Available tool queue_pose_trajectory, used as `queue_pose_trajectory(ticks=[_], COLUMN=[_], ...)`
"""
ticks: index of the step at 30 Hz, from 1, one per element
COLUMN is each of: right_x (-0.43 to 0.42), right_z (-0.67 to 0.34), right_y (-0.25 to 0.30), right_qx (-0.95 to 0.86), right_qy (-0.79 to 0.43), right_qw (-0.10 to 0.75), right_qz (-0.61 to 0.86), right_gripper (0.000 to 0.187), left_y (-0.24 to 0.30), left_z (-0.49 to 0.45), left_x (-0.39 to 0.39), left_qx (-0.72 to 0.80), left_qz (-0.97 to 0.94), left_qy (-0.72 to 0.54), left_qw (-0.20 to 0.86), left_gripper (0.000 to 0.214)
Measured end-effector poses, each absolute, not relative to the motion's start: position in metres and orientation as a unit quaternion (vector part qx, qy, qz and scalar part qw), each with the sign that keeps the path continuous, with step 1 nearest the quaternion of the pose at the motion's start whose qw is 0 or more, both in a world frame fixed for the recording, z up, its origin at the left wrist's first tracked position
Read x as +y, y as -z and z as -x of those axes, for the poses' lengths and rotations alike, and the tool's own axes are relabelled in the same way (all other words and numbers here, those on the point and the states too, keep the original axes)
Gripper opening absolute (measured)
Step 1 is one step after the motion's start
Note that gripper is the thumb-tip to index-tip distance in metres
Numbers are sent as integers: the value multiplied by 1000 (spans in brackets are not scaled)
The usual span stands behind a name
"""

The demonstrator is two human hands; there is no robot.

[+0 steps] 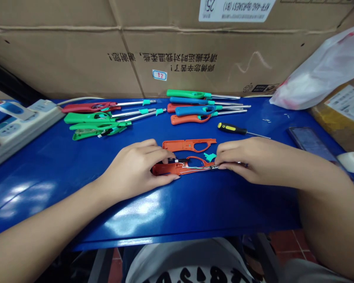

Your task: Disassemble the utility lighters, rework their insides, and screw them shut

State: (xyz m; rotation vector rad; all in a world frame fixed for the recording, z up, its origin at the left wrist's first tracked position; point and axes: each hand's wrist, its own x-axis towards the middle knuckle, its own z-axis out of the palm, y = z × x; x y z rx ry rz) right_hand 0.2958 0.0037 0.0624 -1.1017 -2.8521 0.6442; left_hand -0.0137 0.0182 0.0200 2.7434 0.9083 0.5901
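My left hand (pixel 138 167) is curled over the handle end of the open orange lighter half (pixel 166 169), thumb on its near edge and fingertips pressed down on top, so it is pinched flat against the blue table (pixel 194 204). My right hand (pixel 247 159) has its fingers drawn together at the other end of the same piece, nipping the thin metal tube (pixel 214 167) where it leaves the plastic. Most of that tube is hidden under my fingers. The piece lies near the middle of the table, between my two hands.

As I judge it, this one is only partway. The shell lies open with a white wire (pixel 194 168) showing inside. The matching orange cover (pixel 188 145) lies apart, just on the far side, and a small teal part (pixel 210 157) sits loose beside my right fingertips. The yellow-and-black screwdriver (pixel 231 128) lies untouched farther off, to the right.

Whole lighters lie in two lots on the far side: green and red ones (pixel 97 118) to the left, and green, blue and orange ones (pixel 194 108) to the right (whether these are finished work I cannot tell).

A power strip (pixel 20 122) sits at the far left. A phone (pixel 308 143) and a plastic bag (pixel 321 70) are on the right, and cardboard boxes (pixel 76 59) stand along the back.
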Motion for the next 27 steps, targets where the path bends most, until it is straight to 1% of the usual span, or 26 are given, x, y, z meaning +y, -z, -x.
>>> queue_pose_trajectory(ticks=[5,12,17,23,27], right_x=[5,4,3,7,7], right_z=[-294,-294,-293,-290,-289], right_y=[-58,-57,-57,-58,-58], right_qx=[-915,-921,-923,-917,-921], right_qy=[-150,-106,-108,-177,-176], right_qw=[-14,-45,-51,-11,-18], right_qz=[375,371,365,356,346], right_gripper=[19,26,25,25,27], left_y=[-20,-20,-19,-20,-21], left_z=[14,14,14,13,12], left_x=[19,20,19,18,18], left_qx=[286,289,294,292,296], left_qz=[-934,-935,-933,-933,-931], left_qy=[-192,-179,-177,-186,-187], left_qw=[96,101,105,103,99], left_gripper=[30,28,28,28,27])
